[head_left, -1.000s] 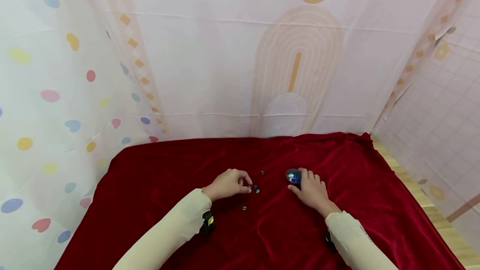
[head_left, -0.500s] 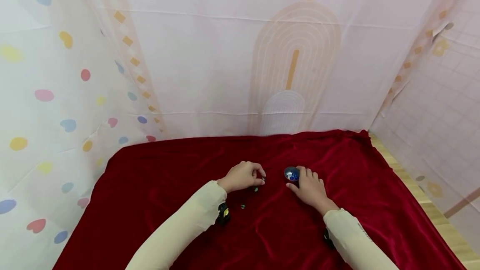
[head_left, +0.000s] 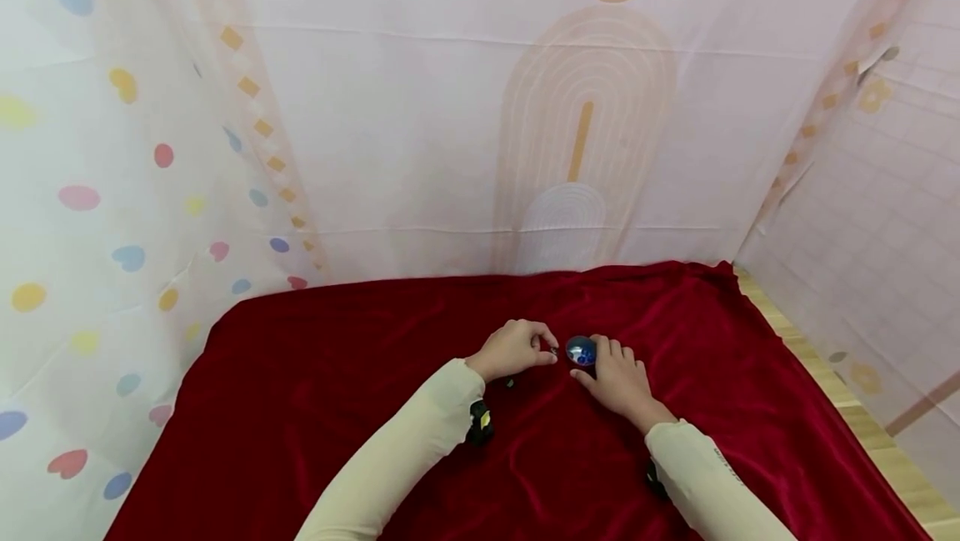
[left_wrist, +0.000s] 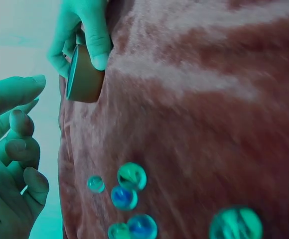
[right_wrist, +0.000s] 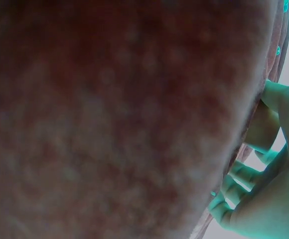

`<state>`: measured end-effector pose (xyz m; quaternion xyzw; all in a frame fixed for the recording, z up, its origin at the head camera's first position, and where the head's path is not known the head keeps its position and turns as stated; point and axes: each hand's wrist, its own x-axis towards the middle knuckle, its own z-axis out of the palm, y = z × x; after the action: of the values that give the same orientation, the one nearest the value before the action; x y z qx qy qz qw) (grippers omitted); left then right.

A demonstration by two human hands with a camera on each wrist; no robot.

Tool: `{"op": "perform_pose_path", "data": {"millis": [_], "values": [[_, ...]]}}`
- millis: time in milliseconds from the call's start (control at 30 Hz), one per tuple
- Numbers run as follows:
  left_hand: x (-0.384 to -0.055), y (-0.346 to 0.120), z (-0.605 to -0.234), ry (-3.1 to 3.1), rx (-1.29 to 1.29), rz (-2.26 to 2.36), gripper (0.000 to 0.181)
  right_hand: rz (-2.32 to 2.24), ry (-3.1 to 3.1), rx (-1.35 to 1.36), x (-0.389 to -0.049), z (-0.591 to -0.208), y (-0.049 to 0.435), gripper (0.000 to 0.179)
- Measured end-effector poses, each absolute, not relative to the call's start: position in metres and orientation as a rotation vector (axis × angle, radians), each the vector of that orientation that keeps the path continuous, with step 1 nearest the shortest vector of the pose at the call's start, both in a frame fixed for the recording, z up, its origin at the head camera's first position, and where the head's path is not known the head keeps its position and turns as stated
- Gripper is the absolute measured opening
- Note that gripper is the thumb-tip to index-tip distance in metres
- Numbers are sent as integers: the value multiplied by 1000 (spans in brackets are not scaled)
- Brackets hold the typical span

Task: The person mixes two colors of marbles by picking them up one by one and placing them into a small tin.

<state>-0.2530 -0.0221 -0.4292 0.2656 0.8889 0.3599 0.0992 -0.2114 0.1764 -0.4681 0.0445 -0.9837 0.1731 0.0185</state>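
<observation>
My left hand (head_left: 517, 349) pinches a tiny marble (head_left: 554, 350) between thumb and forefinger, just left of a small round cup (head_left: 573, 343). In the left wrist view the marble at the fingertips of the left hand (left_wrist: 15, 144) is not visible. My right hand (head_left: 618, 374) grips the cup from its right side, thumb in front and fingers behind. Blue marbles show inside the cup. The cup (left_wrist: 88, 74) stands on the cloth in the left wrist view. Several glass marbles, such as a green one (left_wrist: 132, 176) and a blue one (left_wrist: 123, 197), lie on the cloth there.
A wrinkled dark red velvet cloth (head_left: 360, 408) covers the table. One green marble (head_left: 510, 383) shows beneath my left wrist. Patterned curtains (head_left: 420, 132) hang behind and at both sides. A wooden strip (head_left: 840, 391) shows along the right.
My left hand has moved right, from among the loose marbles to beside the cup, picking up a marble on the way. The right hand stays on the cup.
</observation>
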Motion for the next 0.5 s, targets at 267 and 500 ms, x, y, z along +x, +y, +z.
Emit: {"op": "perform_pose_path", "data": {"millis": [267,500], "values": [[-259,-4,-428,2636,799,1099,18,531,-3056,144,-212,-468,176,67],[-262,6,-430,2639,790,1074,18,549,-3060,140,-212,-468,177,67]]}}
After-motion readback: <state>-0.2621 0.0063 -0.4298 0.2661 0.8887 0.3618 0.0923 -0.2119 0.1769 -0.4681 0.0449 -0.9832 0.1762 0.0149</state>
